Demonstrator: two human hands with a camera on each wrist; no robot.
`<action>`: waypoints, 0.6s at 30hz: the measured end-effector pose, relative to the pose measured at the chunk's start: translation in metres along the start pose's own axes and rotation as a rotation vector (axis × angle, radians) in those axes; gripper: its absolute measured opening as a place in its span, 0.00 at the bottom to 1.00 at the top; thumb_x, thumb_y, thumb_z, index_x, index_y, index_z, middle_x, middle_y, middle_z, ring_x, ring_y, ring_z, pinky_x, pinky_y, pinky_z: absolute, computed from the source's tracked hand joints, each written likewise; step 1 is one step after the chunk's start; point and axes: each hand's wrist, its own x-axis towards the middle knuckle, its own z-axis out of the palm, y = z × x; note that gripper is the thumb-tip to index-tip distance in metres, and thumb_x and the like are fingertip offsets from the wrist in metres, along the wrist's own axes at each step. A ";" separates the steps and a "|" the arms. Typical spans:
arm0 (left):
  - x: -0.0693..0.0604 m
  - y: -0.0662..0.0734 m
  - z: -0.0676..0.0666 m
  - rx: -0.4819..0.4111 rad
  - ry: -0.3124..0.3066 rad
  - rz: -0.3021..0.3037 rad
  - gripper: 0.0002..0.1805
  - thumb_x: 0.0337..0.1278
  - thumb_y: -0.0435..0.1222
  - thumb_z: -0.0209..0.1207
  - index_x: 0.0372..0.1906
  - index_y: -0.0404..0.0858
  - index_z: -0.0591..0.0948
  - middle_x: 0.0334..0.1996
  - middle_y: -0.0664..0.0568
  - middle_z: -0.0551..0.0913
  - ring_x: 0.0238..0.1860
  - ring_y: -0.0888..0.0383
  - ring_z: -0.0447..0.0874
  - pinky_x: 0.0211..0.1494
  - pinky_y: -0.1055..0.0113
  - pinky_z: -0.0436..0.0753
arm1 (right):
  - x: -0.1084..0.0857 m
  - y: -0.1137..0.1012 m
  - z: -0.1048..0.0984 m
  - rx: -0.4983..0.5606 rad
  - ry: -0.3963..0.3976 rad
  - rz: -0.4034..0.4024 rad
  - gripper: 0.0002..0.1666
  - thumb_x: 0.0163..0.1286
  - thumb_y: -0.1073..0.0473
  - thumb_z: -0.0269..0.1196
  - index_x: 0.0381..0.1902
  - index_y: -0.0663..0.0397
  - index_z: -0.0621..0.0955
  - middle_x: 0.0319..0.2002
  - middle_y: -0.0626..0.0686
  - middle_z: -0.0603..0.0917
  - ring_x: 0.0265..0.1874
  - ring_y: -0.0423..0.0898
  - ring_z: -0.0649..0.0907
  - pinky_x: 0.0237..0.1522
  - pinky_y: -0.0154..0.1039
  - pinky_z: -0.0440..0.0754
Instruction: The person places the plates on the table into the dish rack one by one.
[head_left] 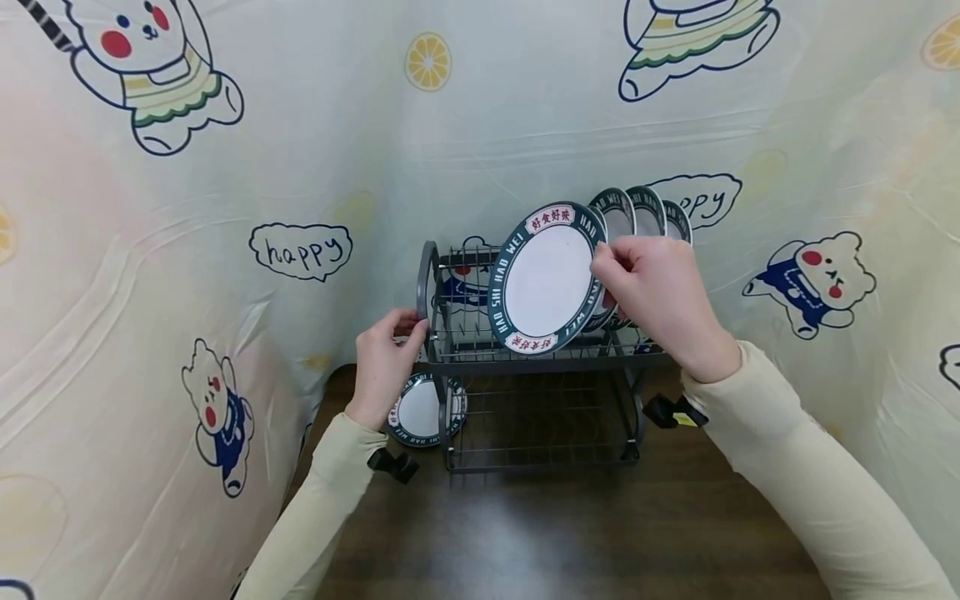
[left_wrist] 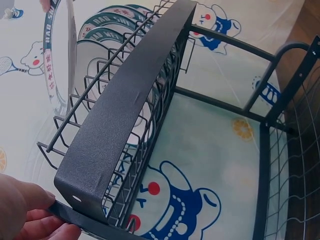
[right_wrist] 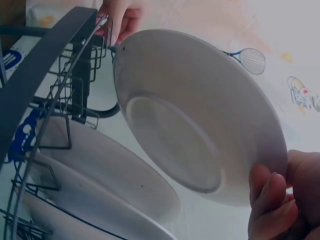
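A white plate with a dark green lettered rim (head_left: pixel 547 279) is pinched at its right edge by my right hand (head_left: pixel 660 292), tilted above the top tier of a black two-tier dish rack (head_left: pixel 525 365). From the right wrist camera the plate's pale underside (right_wrist: pixel 195 110) faces me, and thumb and fingers hold its rim. My left hand (head_left: pixel 386 362) grips the left end of the rack's frame; in the left wrist view its thumb and fingers (left_wrist: pixel 37 227) close round the dark bar. Several similar plates (head_left: pixel 647 208) stand upright in the top tier's right part.
Another green-rimmed plate (head_left: pixel 417 410) lies at the rack's lower left, partly behind its frame. The rack stands on a dark wooden table (head_left: pixel 555 533). A patterned cloth (head_left: pixel 300 125) hangs behind and at both sides. The rack's lower tier (head_left: pixel 540 425) has wire shelving.
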 end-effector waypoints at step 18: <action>0.000 0.001 0.001 0.011 0.015 0.003 0.08 0.72 0.36 0.64 0.48 0.36 0.86 0.42 0.44 0.89 0.43 0.48 0.87 0.46 0.51 0.91 | 0.038 -0.011 0.017 -0.205 0.072 -0.124 0.26 0.74 0.64 0.50 0.12 0.54 0.73 0.11 0.50 0.71 0.13 0.48 0.70 0.19 0.39 0.65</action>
